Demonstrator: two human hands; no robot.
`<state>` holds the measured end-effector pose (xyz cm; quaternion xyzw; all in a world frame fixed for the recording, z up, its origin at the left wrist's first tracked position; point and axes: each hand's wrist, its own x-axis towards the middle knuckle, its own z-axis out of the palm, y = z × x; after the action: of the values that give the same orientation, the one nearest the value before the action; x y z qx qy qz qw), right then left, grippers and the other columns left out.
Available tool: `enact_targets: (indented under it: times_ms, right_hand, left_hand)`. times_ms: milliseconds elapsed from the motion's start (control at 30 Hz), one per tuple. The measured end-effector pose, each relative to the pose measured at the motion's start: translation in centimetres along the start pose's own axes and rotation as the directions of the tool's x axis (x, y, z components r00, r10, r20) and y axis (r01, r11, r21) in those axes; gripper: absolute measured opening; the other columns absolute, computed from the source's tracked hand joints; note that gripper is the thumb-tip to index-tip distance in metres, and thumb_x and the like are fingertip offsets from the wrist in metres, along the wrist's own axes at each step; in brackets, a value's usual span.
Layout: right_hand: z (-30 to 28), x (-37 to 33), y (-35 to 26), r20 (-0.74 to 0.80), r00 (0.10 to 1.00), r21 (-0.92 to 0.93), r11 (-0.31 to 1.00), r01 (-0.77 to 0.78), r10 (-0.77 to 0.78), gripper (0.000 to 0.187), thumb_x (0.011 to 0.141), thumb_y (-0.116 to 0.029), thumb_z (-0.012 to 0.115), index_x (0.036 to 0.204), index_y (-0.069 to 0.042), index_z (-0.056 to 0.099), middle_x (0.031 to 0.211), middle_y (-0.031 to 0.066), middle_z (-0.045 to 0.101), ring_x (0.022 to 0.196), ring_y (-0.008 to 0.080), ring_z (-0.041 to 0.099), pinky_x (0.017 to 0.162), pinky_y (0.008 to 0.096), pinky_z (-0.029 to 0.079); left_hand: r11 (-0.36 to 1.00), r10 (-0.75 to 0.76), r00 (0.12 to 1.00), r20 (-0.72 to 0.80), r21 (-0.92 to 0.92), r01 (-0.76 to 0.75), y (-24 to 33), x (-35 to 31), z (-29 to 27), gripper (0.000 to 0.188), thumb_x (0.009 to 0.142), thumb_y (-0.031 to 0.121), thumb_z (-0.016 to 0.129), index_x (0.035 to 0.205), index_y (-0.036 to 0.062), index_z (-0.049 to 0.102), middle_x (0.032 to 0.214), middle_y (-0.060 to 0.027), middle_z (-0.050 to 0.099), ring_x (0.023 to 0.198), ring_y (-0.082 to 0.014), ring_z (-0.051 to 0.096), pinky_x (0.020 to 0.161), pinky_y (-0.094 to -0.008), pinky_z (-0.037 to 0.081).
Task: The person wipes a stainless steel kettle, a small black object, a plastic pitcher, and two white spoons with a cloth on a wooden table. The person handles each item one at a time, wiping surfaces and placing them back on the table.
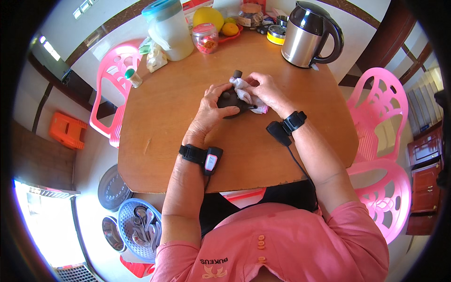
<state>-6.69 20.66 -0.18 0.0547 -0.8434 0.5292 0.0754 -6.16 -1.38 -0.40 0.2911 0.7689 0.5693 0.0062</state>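
A small dark teapot [229,101] rests on the wooden table [159,127] in front of me. Its short spout points toward the right, and a stubby handle [237,74] sticks out at the far side. My left hand [213,104] wraps round the pot's left side, thumb along the near edge. Between the bent fingers of my right hand [268,91] is a crumpled white cloth [242,90], pressed against the pot near the handle. A pinkish edge of the cloth hangs down by the spout. Part of the pot is hidden behind the cloth and my fingers.
A steel kettle [303,40] stands at the far right. Along the back are a blue-lidded pitcher [171,35], a candy jar [205,40], fruit [208,18] and a yellow-banded tin [276,35]. A green-capped shaker [134,78] sits at the left edge. Pink chairs [380,101] flank the table.
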Motion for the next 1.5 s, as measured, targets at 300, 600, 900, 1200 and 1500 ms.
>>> enact_targets:
  times_ms: [300, 600, 900, 1200, 1500]
  right_hand:
    - [-1.9, -1.3, -3.2, 0.419, 0.903, 0.039, 0.995, 0.087, -0.095, 0.020, 0.076, -0.005, 0.077, 0.092, 0.000, 0.067, 0.079, 0.0049, 0.068, 0.069, 0.0139, 0.064, 0.062, 0.0306, 0.052]
    - [-1.4, -1.4, -3.4, 0.437, 0.880, 0.278, 0.903, -0.328, 0.186, 0.020, 0.081, -0.004, 0.075, 0.095, 0.003, 0.062, 0.078, 0.0111, 0.067, 0.065, 0.0216, 0.069, 0.055, 0.0343, 0.056]
    - [-2.3, -1.4, -2.1, 0.392, 0.887, 0.289, 0.882, -0.372, 0.245, 0.016, 0.087, -0.003, 0.068, 0.098, 0.006, 0.063, 0.080, 0.0117, 0.067, 0.066, 0.0226, 0.071, 0.058, 0.0350, 0.060]
    - [-3.4, -0.6, -1.9, 0.313, 0.946, 0.051, 0.996, 0.071, -0.083, 0.027, 0.079, -0.007, 0.075, 0.105, 0.001, 0.072, 0.090, 0.0053, 0.074, 0.083, 0.0122, 0.066, 0.077, 0.0298, 0.053]
    - [-1.1, 0.0, -0.3, 0.113, 0.987, 0.378, 0.914, -0.149, 0.114, 0.010, 0.087, -0.002, 0.067, 0.095, 0.004, 0.067, 0.088, 0.0094, 0.071, 0.079, 0.0141, 0.067, 0.072, 0.0283, 0.054]
  left_hand:
    - [0.998, -0.046, 0.999, -0.019, -0.040, 0.045, -0.7, 0.4, 0.2, 0.068, 0.066, 0.006, 0.082, 0.131, 0.0044, 0.063, 0.124, -0.0099, 0.059, 0.124, -0.0296, 0.049, 0.110, -0.0384, 0.038]
    - [0.998, -0.029, 0.999, -0.025, -0.055, 0.027, -1.0, 0.2, 0.3, 0.064, 0.069, 0.000, 0.079, 0.131, 0.0041, 0.064, 0.122, -0.0054, 0.058, 0.121, -0.0228, 0.055, 0.108, -0.0318, 0.041]
    - [0.999, -0.032, 0.997, -0.073, -0.016, 0.031, -1.0, 0.2, 0.5, 0.061, 0.071, 0.007, 0.082, 0.130, 0.0032, 0.064, 0.126, -0.0080, 0.059, 0.122, -0.0246, 0.054, 0.109, -0.0331, 0.040]
    - [0.979, -0.004, 0.969, -0.247, 0.195, 0.054, -1.6, 0.1, 0.8, 0.069, 0.072, 0.023, 0.088, 0.133, 0.0028, 0.062, 0.128, -0.0130, 0.059, 0.125, -0.0288, 0.053, 0.108, -0.0365, 0.042]
    - [0.977, -0.042, 0.966, -0.256, 0.189, 0.093, -1.6, 0.2, 0.7, 0.072, 0.072, 0.025, 0.089, 0.134, 0.0011, 0.061, 0.129, -0.0140, 0.057, 0.125, -0.0298, 0.053, 0.107, -0.0381, 0.043]
